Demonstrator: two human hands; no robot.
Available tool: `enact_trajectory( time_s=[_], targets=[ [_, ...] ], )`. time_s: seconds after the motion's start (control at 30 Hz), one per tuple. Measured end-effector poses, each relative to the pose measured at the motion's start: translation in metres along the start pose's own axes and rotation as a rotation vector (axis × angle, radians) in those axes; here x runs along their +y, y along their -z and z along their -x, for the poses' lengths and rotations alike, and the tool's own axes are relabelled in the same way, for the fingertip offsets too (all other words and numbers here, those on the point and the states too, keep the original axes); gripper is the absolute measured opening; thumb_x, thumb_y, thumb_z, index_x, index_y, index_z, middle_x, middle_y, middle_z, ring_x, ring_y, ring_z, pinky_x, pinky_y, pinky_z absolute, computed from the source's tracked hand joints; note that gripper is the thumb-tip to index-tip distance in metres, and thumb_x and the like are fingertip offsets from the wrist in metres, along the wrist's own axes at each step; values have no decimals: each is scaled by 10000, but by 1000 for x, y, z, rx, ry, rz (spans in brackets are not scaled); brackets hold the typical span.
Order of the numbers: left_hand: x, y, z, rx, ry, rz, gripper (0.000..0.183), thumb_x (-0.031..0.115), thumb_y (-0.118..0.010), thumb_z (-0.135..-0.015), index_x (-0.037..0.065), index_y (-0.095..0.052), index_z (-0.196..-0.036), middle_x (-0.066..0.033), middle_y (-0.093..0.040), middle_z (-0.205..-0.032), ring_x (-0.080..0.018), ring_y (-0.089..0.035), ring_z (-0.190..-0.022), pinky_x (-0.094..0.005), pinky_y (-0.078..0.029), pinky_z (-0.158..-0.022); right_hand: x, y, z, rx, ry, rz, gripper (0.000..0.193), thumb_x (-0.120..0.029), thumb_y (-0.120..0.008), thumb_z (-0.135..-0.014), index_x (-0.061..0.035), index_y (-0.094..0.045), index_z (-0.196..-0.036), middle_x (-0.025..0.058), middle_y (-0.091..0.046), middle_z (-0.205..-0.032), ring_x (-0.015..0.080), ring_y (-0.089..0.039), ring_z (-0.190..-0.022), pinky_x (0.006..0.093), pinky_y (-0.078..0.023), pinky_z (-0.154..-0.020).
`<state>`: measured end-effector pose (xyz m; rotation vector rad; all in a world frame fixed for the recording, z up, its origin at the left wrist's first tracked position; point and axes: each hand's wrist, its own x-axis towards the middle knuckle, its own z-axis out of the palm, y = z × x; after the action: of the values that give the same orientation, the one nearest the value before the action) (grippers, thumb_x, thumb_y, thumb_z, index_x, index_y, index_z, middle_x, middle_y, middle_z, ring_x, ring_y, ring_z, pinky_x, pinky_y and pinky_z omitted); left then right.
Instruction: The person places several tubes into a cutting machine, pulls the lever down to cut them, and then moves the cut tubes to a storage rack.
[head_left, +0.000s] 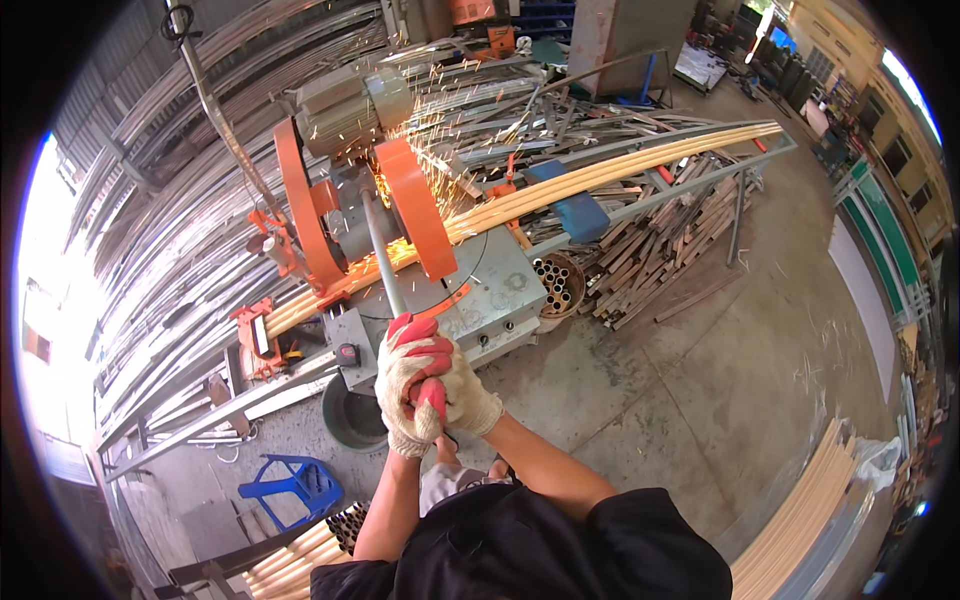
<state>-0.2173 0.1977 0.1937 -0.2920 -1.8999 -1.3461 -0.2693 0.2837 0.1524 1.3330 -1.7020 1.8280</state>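
Both my hands wear cream gloves with red palms and are wrapped one against the other round the end of a long grey lever handle [388,275]. My left hand [404,400] is closed on it; my right hand [466,396] is closed from the other side, its fingers partly hidden. The lever runs up to a cut-off saw with orange guards [412,208] and a grey motor [350,112]. Sparks spray around the guard, and the blade is mostly hidden behind it. Several tan tubes [620,178] lie side by side across the saw bed, passing under the guards.
An orange clamp [256,330] stands at the tubes' left end. Below the saw table [490,300] sits a basket of short tube pieces [556,284]. A dark tub [352,420] and blue stool [292,490] stand near my feet. Metal stock [200,200] is piled behind.
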Motion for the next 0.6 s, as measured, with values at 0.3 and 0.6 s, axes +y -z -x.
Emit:
enact_trajectory(
  time_s=[0.3, 0.6],
  targets=[
    [-12, 6, 6, -77, -46, -17, 260, 229, -646, -717, 66, -686, -917, -110, -702, -1011, -360, -606, -1145, -568, -329, -1106, 3, 4, 8, -40, -34, 11, 221, -293, -712, -714, -161, -723, -891, 61, -691, -1072, 352, -603, -1083, 509, -433, -985],
    [-6, 4, 5, -85, -75, -26, 170, 159, -576, -768, 35, -651, -858, -142, -695, -964, -370, -621, -1100, -581, -336, -1099, 2, 0, 20, -20, -115, -58, 231, -271, -725, -724, -130, -715, -906, 88, -691, -1036, 346, -615, -1053, 497, -439, -975]
  ],
)
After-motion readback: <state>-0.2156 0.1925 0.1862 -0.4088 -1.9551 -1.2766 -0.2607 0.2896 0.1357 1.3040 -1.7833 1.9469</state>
